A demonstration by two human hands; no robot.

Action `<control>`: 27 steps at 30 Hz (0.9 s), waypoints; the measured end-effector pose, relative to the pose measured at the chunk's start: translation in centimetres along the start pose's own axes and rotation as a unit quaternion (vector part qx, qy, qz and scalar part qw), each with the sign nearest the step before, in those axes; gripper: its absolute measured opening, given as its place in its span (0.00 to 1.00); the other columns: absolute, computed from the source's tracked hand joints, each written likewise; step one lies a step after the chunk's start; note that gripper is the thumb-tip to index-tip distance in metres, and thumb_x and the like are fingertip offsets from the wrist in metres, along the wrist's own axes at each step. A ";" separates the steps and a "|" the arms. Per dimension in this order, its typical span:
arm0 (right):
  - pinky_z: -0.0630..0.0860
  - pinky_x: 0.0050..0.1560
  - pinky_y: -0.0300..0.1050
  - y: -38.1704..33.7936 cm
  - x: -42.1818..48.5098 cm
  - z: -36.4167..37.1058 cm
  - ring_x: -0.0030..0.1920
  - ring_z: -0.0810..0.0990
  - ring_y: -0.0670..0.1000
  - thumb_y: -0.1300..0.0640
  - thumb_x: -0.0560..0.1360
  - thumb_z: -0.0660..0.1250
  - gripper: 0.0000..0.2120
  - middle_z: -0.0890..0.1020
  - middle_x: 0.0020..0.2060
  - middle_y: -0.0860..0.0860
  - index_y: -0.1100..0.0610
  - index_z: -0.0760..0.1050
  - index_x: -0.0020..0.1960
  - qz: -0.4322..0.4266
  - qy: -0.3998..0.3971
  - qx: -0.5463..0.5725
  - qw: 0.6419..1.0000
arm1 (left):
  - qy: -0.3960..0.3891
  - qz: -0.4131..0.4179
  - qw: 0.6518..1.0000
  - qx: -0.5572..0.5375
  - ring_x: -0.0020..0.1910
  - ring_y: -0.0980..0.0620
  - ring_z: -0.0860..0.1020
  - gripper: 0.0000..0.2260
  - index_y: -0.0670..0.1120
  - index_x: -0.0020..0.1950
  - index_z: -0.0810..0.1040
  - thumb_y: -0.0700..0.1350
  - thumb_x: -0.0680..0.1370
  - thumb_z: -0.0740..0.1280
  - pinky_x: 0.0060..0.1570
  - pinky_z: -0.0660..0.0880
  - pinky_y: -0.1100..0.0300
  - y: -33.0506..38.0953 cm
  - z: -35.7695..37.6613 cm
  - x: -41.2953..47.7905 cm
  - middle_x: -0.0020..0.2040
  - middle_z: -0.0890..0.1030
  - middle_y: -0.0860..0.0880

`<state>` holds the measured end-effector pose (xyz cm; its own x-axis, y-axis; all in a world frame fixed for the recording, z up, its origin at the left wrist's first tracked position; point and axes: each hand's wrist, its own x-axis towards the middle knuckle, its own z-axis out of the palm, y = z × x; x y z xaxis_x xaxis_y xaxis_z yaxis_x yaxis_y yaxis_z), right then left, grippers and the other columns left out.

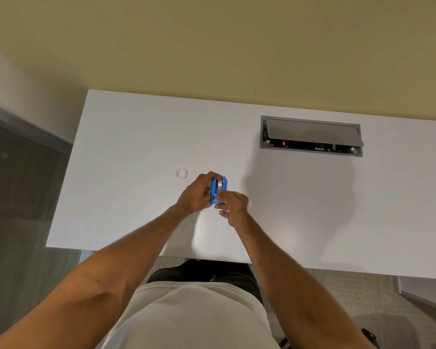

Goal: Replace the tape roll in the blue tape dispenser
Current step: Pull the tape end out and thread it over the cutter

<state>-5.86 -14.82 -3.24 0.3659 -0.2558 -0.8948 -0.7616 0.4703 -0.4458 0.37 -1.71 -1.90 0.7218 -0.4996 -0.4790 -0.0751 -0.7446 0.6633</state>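
On the white tabletop (136, 137) the left hand (195, 195) wraps the far and left side of the blue tape dispenser (218, 190), which shows a strip of clear tape across its top. The right hand (233, 205) pinches at its near end. An empty tape ring (181, 173) lies just left. A grey cable box (311, 136) sits open, well apart at right.

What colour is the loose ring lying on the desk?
Clear, nearly white; the ring shows best in the head view.

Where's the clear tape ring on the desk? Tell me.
In the head view, the clear ring lies flat on the white desk, just left of the left hand gripping the blue dispenser.
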 end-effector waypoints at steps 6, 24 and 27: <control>0.76 0.51 0.51 0.4 0.7 0.4 0.48 0.81 0.60 0.59 0.78 0.74 0.20 0.84 0.62 0.65 0.64 0.79 0.67 0.000 0.016 0.015 1.000 | -0.052 -0.005 0.997 0.065 0.77 0.41 0.72 0.41 0.47 0.86 0.59 0.41 0.77 0.76 0.74 0.74 0.40 -0.6 0.6 0.1 0.81 0.69 0.45; 0.70 0.29 0.41 2.2 1.9 1.3 0.34 0.77 0.57 0.59 0.79 0.71 0.13 0.83 0.43 0.58 0.64 0.81 0.61 -0.031 0.066 0.006 0.997 | 0.007 -0.032 0.984 0.175 0.78 0.43 0.70 0.35 0.53 0.86 0.59 0.47 0.81 0.71 0.64 0.80 0.44 -0.8 2.3 0.3 0.80 0.73 0.51; 0.72 0.30 0.41 2.8 1.7 1.3 0.37 0.78 0.58 0.56 0.80 0.71 0.14 0.83 0.43 0.58 0.62 0.80 0.62 -0.028 0.061 0.004 0.998 | 0.006 -0.032 0.985 0.170 0.78 0.43 0.70 0.34 0.52 0.86 0.59 0.51 0.82 0.70 0.66 0.79 0.43 -1.0 2.3 0.3 0.79 0.73 0.51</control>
<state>-6.67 -12.86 -6.07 0.3406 -0.3824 -0.8589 -0.7371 0.4585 -0.4964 -0.95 -2.20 -4.04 0.7404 -0.4428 -0.5058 -0.2531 -0.8806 0.4005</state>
